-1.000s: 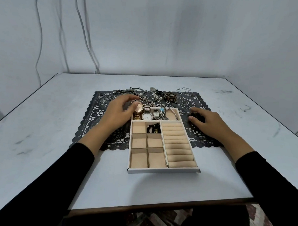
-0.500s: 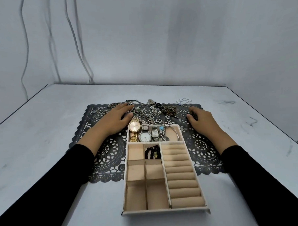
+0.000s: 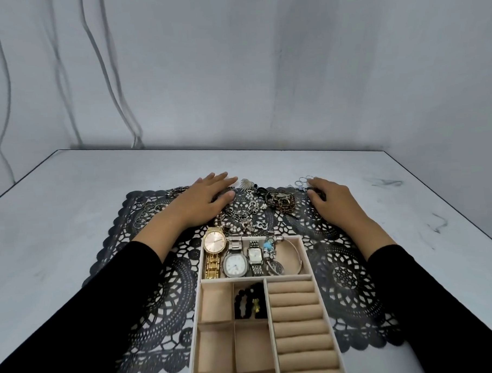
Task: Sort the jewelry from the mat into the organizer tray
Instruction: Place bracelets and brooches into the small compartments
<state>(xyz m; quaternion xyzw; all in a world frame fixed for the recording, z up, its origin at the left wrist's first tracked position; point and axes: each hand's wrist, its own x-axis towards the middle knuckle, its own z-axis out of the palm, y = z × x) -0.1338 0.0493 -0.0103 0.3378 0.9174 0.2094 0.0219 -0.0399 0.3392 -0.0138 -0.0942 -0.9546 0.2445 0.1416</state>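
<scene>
table (image 3: 58, 236): grey, carries black lace mat (image 3: 159, 288).
rings (image 3: 146, 212): loose cluster, far-left of mat.
left hand (image 3: 203, 199): palm down on mat, fingers straight; grip fully open, nothing in it; thumb touching pile edge.
pile (image 3: 249, 214): chains, pearls etc., far-centre of mat, btwn hands.
tray (image 3: 257, 278): near-centre on mat. Far compartment: gold watch (image 3: 214, 242), 2 silver watches (image 3: 236, 264), bangle (image 3: 297, 251). Small mid cell: black beads (image 3: 244, 302).
right hand (image 3: 336, 205): far-right of mat, fingers bent down by small hoops (image 3: 302, 181); grip: can't tell if it holds anything.
</scene>
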